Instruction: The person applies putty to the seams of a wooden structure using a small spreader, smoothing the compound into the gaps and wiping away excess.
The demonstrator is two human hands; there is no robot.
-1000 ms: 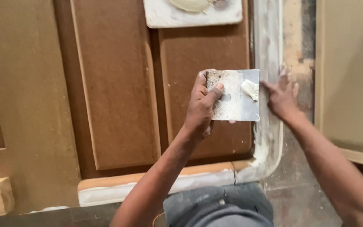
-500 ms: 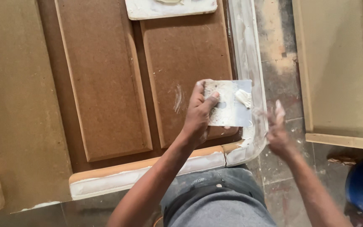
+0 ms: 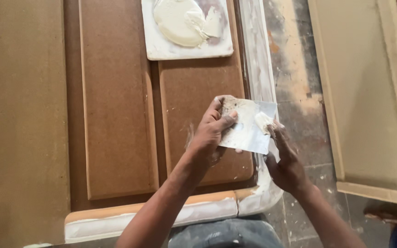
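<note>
My left hand (image 3: 211, 133) grips a thin square metal scraper blade (image 3: 246, 131) by its left edge, above the brown panelled board (image 3: 116, 115). A dab of white putty (image 3: 263, 121) sits on the blade's right side. My right hand (image 3: 286, 160) is beside the blade with its fingertips touching that putty dab. Both hands hover over the board's lower right corner, where the moulded frame (image 3: 253, 202) is coated in white putty.
A white square tile (image 3: 155, 48) carrying a mound of cream putty (image 3: 180, 20) lies on the board at the top. A pale primed panel (image 3: 368, 101) lies on the dirty floor (image 3: 299, 92) to the right. My grey-clad knee (image 3: 226, 234) is at the bottom.
My right hand has come back from the frame's edge to the blade and now touches the putty. The view has shifted so the tile with putty shows more fully.
</note>
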